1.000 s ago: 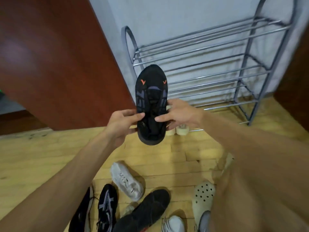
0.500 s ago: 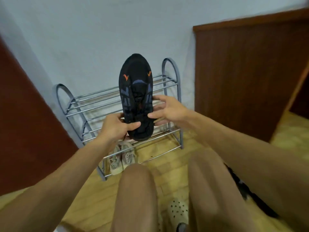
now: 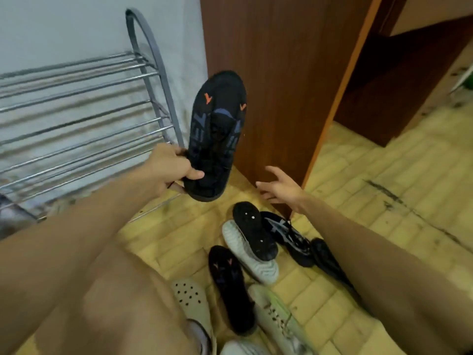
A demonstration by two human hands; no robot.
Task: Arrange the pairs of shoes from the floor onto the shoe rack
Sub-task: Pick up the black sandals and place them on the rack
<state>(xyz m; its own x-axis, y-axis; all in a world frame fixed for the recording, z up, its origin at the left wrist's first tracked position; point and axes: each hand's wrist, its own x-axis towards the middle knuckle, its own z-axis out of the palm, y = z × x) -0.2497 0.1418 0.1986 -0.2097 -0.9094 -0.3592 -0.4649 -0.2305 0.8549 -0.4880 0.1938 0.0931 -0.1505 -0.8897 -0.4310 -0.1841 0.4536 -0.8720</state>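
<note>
My left grip (image 3: 171,170) holds the black shoe (image 3: 217,134) by its heel, aloft beside the shoe rack (image 3: 153,73). My right grip (image 3: 279,190), fingers spread wide and holding nothing, hovers above the shoe pile (image 3: 253,234) on the floor (image 3: 371,226).

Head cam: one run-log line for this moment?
left hand: grips black shoe, toe up | right hand: open, empty, near floor shoes | shoe rack: held shoe not yet placed

Piled shoes (image 3: 254,233) crowd the floor (image 3: 358,226) by the cabinet (image 3: 268,73); the rack (image 3: 76,85) stands open.
</note>
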